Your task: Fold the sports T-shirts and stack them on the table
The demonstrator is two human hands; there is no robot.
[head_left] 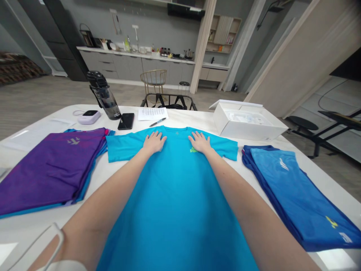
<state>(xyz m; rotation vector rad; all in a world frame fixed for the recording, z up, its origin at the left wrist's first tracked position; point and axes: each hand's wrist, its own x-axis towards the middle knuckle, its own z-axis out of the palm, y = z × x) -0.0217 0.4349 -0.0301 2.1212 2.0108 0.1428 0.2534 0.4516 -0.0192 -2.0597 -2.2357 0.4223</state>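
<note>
Shirt (178, 188) of turquoise short-sleeved fabric lies spread on white tabletop (191, 119), left hand (154, 142) and right hand (200, 142) open-palmed atop; uneven dragging could ruck the chest.

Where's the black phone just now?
In the head view, the phone lies left of centre on the table, between the water bottle and the printed sheet, beyond a sleeve of the turquoise shirt.

The shirt (177, 188) is smooth cloth, the phone (126, 121) glossy, the bottle (106, 98) probably plastic.

Readable text: none | printed sheet (152, 114): too fine | turquoise shirt (177, 184): green mark (193, 149), illegible
</note>
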